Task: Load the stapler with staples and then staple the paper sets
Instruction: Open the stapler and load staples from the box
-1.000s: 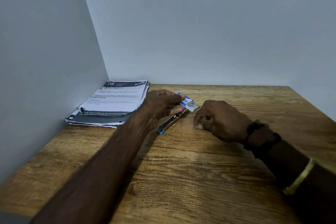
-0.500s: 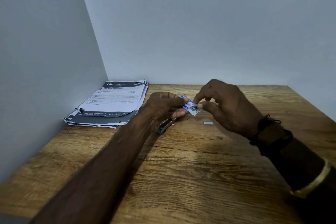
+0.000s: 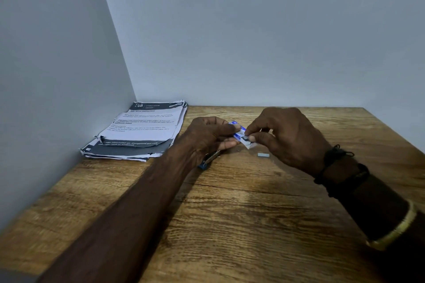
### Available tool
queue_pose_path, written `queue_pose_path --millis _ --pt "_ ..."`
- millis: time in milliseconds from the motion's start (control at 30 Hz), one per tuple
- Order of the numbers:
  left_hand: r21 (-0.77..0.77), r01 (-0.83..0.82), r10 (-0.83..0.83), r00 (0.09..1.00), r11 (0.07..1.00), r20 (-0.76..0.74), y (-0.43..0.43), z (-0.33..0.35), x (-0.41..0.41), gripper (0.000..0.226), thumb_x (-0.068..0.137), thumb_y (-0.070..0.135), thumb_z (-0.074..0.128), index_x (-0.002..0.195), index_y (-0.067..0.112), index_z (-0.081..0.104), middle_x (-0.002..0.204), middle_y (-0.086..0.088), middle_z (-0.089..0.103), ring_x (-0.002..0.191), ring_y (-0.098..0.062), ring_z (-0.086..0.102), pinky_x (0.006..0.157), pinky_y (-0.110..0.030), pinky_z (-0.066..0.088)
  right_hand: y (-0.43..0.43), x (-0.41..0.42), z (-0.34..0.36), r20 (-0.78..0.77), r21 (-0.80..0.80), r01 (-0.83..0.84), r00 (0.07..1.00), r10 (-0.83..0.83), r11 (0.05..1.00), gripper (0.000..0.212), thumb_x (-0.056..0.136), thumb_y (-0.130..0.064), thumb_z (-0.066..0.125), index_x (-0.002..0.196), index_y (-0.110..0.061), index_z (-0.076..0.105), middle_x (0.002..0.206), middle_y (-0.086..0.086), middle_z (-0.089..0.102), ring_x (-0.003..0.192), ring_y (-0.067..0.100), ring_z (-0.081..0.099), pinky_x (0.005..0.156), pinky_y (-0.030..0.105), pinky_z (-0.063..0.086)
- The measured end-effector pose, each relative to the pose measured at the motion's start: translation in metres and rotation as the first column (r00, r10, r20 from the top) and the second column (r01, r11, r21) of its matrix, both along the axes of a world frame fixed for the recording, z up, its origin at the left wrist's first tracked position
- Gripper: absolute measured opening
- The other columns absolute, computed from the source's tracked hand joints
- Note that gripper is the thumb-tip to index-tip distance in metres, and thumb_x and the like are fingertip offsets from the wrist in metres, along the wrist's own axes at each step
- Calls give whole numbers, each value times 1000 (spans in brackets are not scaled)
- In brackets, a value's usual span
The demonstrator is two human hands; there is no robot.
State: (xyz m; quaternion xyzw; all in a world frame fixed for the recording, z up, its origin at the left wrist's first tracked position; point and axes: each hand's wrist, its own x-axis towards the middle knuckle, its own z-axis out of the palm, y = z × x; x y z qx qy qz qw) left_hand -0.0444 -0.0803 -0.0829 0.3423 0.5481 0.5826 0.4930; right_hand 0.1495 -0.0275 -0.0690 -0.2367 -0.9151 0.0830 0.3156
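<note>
My left hand (image 3: 208,134) holds a small blue and white staple box (image 3: 239,133) just above the wooden table (image 3: 241,225). My right hand (image 3: 287,136) pinches the box's open white end between thumb and forefinger. The stapler (image 3: 208,159), silver with a blue tip, lies on the table under my left hand, mostly hidden by it. A short strip of staples (image 3: 263,155) lies on the table below my right hand. The paper sets (image 3: 140,132) are stacked at the back left, against the wall.
Grey walls close in the table at the left and the back. My right wrist wears a black band and a gold bangle (image 3: 393,232). A tiny loose staple (image 3: 237,150) lies between the stapler and the strip.
My right hand let go of the staple strip on the table, rose and came to the open end of the box in my left hand. The stapler has not moved.
</note>
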Motion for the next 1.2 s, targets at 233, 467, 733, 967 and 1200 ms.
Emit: queue_pose_path --millis 233,467,733,967,1200 --pt "-4 6 -6 1000 1000 -6 1 -2 -1 16 82 1 79 75 4 64 60 -9 72 51 -12 69 51 -20 59 1 -1 -2 2 -6 -20 1000 20 1000 4 85 -21 76 89 -22 78 83 -2 70 79 16 63 75 44 50" --pt "-7 -24 25 999 1000 32 2 -2 -4 14 80 3 80 81 1 67 73 -16 74 53 -15 71 53 -21 60 0 0 -3 -20 13 -51 999 51 999 12 88 -10 72 93 -18 80 88 2 72 81 19 66 74 44 52" --pt "-13 -36 37 995 999 97 2 -1 -8 26 80 3 79 102 -8 70 74 -17 75 58 -17 73 56 -20 61 1 3 0 14 -74 -84 996 86 994 38 76 3 70 107 -16 78 102 -1 68 85 9 63 71 5 42" --pt "-14 -10 10 999 1000 45 0 -2 -3 12 82 4 79 85 -2 69 72 -16 75 55 -16 72 57 -21 62 8 3 -6 -96 -77 -82 993 74 994 26 85 -15 79 110 -20 77 95 -7 73 84 5 67 73 22 53" --pt "-12 -3 3 999 1000 48 -2 1 -1 17 82 4 78 95 -2 68 69 -13 74 55 -14 71 55 -19 61 9 2 -8 -92 -41 -87 992 83 995 6 87 -19 77 93 -20 78 89 -7 71 82 5 65 72 25 51"
